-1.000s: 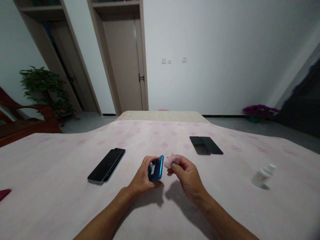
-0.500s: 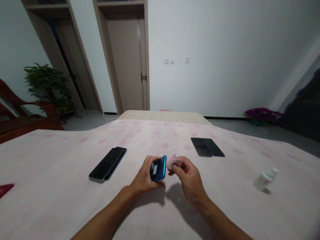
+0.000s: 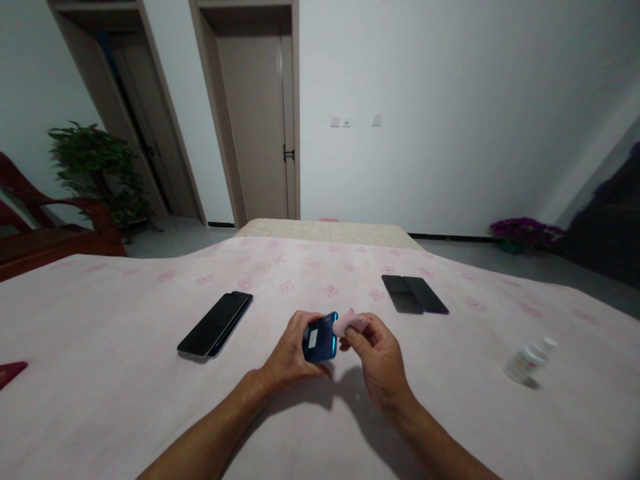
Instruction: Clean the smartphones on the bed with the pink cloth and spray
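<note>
My left hand point(image 3: 294, 350) grips a blue smartphone point(image 3: 324, 340) by its edges, thumb on the near side and fingers on the far side. The phone is tilted up, and its glossy blue back with a small white label shows. Pinched in my right hand point(image 3: 379, 353) is a folded pink cloth point(image 3: 347, 323), held against the phone's right edge. To the left, two dark smartphones point(image 3: 213, 327) lie stacked, slightly offset. Two more dark phones point(image 3: 420, 295) rest side by side, partly overlapping, beyond my right hand.
A white bottle point(image 3: 527, 361) stands on the right of the pink flowered tablecloth point(image 3: 300, 433). A red object point(image 3: 11, 373) shows at the left edge. Past the table are a wooden chair point(image 3: 95, 217), a green plant point(image 3: 95, 167) and a door point(image 3: 253, 120).
The phone has turned slightly, so more of its blue back faces me. The pink cloth in my right hand has shifted a little along the phone's edge.
</note>
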The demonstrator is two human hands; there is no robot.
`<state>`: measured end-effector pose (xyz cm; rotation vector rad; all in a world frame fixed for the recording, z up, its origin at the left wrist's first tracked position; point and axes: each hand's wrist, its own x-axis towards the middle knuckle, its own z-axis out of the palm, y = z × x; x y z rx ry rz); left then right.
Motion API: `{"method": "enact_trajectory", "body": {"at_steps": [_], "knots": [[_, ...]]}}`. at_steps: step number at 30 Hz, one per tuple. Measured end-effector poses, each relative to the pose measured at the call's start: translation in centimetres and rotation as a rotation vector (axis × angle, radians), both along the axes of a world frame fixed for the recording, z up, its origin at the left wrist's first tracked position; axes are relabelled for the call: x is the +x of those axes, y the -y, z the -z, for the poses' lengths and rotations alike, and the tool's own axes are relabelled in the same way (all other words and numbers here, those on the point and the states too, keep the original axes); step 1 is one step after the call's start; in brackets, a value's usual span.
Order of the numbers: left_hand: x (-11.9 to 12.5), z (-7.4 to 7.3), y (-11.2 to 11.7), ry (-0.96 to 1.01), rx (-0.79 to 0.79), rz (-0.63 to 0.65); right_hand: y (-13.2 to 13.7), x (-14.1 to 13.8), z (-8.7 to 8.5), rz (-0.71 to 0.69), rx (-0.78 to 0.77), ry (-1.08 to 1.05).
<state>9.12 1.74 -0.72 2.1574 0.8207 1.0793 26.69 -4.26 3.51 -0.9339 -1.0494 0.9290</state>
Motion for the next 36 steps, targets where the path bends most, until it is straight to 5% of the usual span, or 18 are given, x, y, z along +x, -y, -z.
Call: {"method": "enact_trajectory", "body": {"at_steps": [22,36], "knots": [[-0.01,-0.45,0.09,-0.007,-0.071,0.010,0.09,0.48,-0.29,0.081,0.046,0.108],[-0.13,-0.19,-0.07,0.002,-0.079,0.019,-0.08,0.67,-0.21,0.006,0.078,0.122]]}}
